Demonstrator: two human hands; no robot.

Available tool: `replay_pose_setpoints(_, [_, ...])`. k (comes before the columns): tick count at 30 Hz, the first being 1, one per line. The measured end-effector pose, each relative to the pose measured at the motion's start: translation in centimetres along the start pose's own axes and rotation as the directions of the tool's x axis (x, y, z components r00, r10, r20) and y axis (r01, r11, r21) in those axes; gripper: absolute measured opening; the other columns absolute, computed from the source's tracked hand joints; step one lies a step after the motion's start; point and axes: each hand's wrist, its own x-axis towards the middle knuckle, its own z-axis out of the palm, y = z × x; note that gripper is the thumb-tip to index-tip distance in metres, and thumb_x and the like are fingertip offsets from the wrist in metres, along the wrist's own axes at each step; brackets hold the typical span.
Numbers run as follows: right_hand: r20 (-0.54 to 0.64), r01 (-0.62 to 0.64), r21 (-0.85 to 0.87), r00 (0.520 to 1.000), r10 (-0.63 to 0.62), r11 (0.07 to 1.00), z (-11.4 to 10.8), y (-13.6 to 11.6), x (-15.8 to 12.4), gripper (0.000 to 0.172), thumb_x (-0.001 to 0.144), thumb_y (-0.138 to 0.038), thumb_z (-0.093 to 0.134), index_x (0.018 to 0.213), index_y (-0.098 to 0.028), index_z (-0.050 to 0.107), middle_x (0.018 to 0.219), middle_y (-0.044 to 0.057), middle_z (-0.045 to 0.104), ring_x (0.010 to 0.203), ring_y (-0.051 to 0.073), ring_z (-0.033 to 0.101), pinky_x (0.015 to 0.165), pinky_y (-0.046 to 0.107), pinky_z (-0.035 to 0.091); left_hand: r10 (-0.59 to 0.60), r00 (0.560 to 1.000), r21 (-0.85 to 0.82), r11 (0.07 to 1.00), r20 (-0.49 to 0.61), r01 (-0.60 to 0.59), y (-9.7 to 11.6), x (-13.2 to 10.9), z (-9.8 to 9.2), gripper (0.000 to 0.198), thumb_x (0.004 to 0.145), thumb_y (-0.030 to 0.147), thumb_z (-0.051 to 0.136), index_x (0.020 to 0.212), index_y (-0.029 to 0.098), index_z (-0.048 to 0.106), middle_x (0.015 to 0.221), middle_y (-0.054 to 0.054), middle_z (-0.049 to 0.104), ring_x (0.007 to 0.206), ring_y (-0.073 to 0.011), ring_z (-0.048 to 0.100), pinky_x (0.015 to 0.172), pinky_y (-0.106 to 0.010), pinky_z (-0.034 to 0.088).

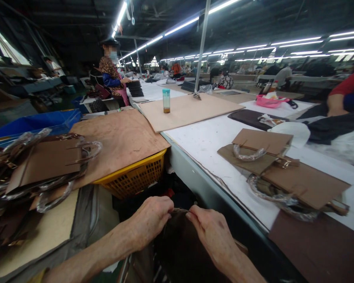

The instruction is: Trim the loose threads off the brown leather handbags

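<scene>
- The left hand [149, 222], at the lower centre of the frame, pinches an upper edge of a dark brown piece [179, 247] between thumb and curled fingers.
- The right hand [211, 230], just beside it, grips the same edge with thumb and fingers closed; a short stretch of the edge shows between the two hands.
- The piece hangs below them at the bottom centre, in the gap left of the white-topped table [206, 137]. Its lower part is in shadow, so whether it is a loose panel or part of a bag cannot be told.
- The step in hand looks like working that edge with the fingertips, perhaps straightening or opening it.
- The next move, as I judge it, calls for an even pinch on both sides, with the edge drawn level and the hanging part free of the table's side.
- Brown bags [309, 182] with wrapped handles lie on the table at the right of the frame; another brown bag [51, 159] lies in a pile at the left.
- A yellow basket [135, 173] stands beyond the left hand, under a tan board [120, 133].
</scene>
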Motion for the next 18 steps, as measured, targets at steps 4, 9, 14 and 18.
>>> replay_pose_setpoints(4, [-0.001, -0.003, -0.012, 1.000, 0.003, 1.000, -0.1, 0.0, -0.1, 0.023, 0.090, -0.025, 0.044, 0.069, -0.023, 0.054, 0.061, -0.003, 0.063, 0.058, 0.016, 0.059, 0.054, 0.026, 0.029, -0.017, 1.000, 0.048, 0.999, 0.000, 0.017, 0.1, 0.0, 0.0, 0.013, 0.076, 0.007, 0.043, 0.069, 0.018, 0.047, 0.074, 0.001, 0.055, 0.067, -0.0123, 0.052, 0.063, -0.022, 0.037])
replay_pose_setpoints(9, [0.001, 0.002, -0.005, 1.000, -0.002, 1.000, 0.1, -0.1, -0.1, 0.023, 0.091, -0.024, 0.043, 0.070, -0.022, 0.055, 0.062, -0.003, 0.063, 0.059, 0.015, 0.060, 0.055, 0.025, 0.029, -0.050, 0.998, 0.108, 0.993, 0.028, 0.047, 0.5, -0.2, 0.2, 0.015, 0.082, 0.011, 0.039, 0.072, 0.018, 0.048, 0.074, -0.001, 0.056, 0.067, -0.0134, 0.052, 0.063, -0.024, 0.038])
replay_pose_setpoints(14, [-0.011, 0.000, -0.047, 1.000, -0.001, 0.999, 0.3, -0.1, 0.1, 0.023, 0.091, -0.025, 0.043, 0.071, -0.023, 0.055, 0.063, -0.002, 0.064, 0.059, 0.016, 0.060, 0.055, 0.026, 0.029, -0.054, 0.996, 0.150, 0.988, 0.074, 0.043, 0.5, -0.4, 0.6, 0.014, 0.084, 0.014, 0.038, 0.077, 0.018, 0.050, 0.080, -0.003, 0.056, 0.073, -0.0155, 0.053, 0.067, -0.026, 0.039])
replay_pose_setpoints(18, [0.006, -0.021, -0.049, 1.000, 0.022, 0.999, 0.2, 0.0, 0.0, 0.023, 0.091, -0.026, 0.043, 0.070, -0.023, 0.054, 0.062, -0.002, 0.063, 0.059, 0.016, 0.060, 0.054, 0.026, 0.029, -0.076, 0.992, 0.115, 0.991, 0.106, 0.064, 1.0, -0.2, 0.2, 0.014, 0.082, 0.012, 0.039, 0.073, 0.018, 0.048, 0.081, -0.003, 0.056, 0.072, -0.0153, 0.052, 0.067, -0.026, 0.039])
